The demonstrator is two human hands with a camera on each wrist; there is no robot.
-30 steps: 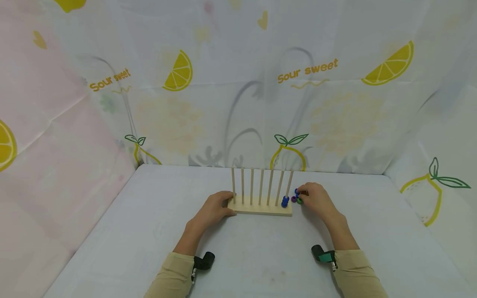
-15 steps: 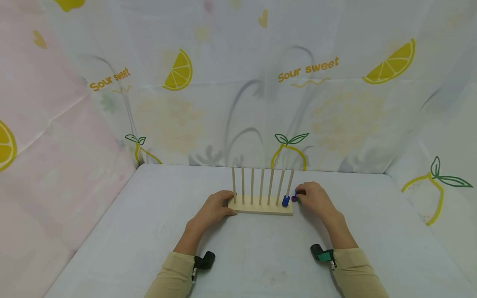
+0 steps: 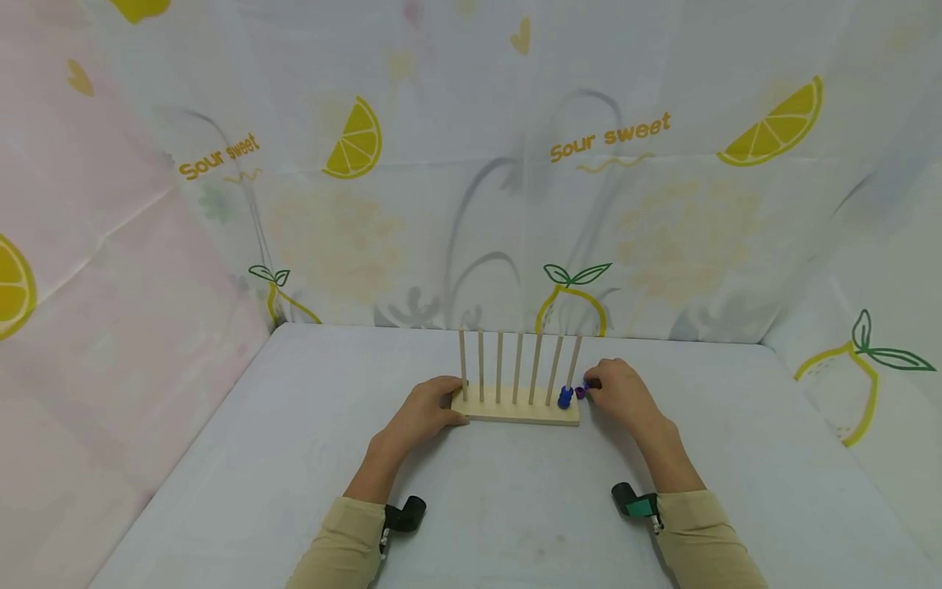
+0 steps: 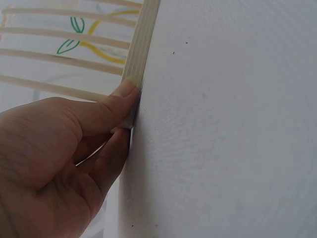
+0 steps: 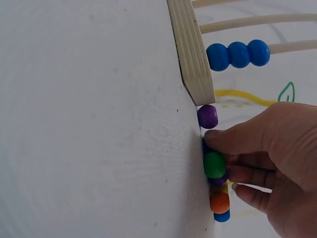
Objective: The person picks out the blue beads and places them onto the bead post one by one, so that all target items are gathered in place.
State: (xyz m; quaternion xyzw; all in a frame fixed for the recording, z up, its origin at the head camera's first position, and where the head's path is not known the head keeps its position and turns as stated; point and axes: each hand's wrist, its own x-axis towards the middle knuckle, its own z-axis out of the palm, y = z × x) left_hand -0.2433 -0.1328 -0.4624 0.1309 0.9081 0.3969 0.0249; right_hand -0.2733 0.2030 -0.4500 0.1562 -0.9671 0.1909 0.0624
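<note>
A pale wooden bead rack (image 3: 515, 409) with a row of upright rods stands on the table. Three blue beads (image 5: 238, 55) are stacked on its rightmost rod. My left hand (image 3: 421, 415) grips the left end of the base, thumb (image 4: 126, 91) on the front edge and fingers behind. Off the right end, my right hand (image 3: 621, 393) pinches a dark blue bead (image 5: 205, 145) low at the table, partly hidden by the thumb. A purple bead (image 5: 208, 116) lies between that hand and the base; a green bead (image 5: 215, 164) is close under the fingers.
Past the green bead, an orange bead (image 5: 220, 203) and another blue bead (image 5: 223, 216) lie on the white table (image 3: 500, 507), with bits of purple and yellow showing among them. A lemon-printed cloth (image 3: 441, 204) hangs behind the table.
My right hand has shifted slightly left over the loose beads, covering the green one in the head view. My left hand keeps its grip on the rack.
</note>
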